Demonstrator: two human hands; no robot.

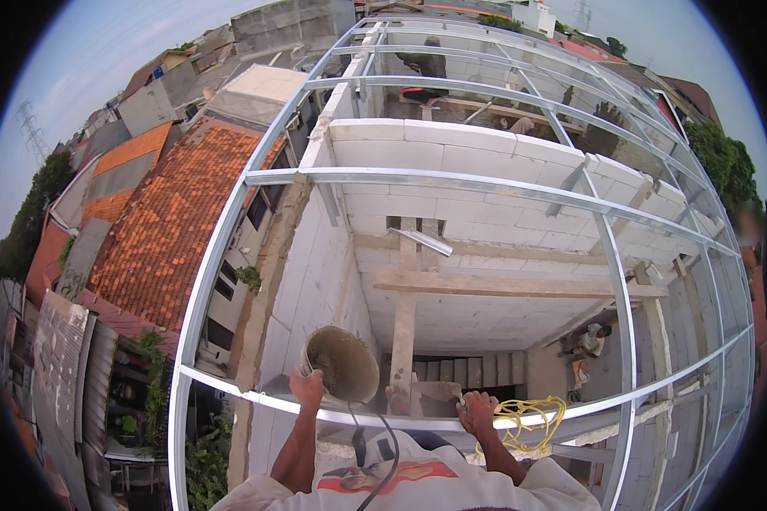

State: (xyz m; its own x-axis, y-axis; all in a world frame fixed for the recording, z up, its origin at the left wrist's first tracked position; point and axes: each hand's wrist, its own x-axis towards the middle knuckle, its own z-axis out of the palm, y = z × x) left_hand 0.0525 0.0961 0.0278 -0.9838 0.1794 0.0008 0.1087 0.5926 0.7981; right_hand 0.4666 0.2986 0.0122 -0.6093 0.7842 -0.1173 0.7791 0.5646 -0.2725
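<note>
Gripping w/ closed fingers of L hand (pixel 307 386) the left rim of a round grey bucket (pixel 365 368), tilted a bit and containing some grey, mortar-like mass. Located in front of the body, betw. a white block side wall (pixel 308 294) and a long brown wooden plank (pixel 405 319), just beyond a shiny silver metal bar (pixel 426 423). Can't tell if standing on sth. or only held. Holding in R hand (pixel 477 411), w/ fingers closed around the handle, a grey flat-bladed trowel (pixel 437 391), directed w/ its blade to the left, toward the bucket but apart from it. Can see just beside R hand a loosely coiled yellow rope (pixel 533 417), next to the same bar. Can see also, farther off, a brown wooden beam (pixel 503 284) crossing the plank, & near the plank's far end a thin silver metal piece (pixel 424 242). Can see down at right a person in light top (pixel 590 341), and outside, at left, an orange-red tiled roof (pixel 170 221).
</note>
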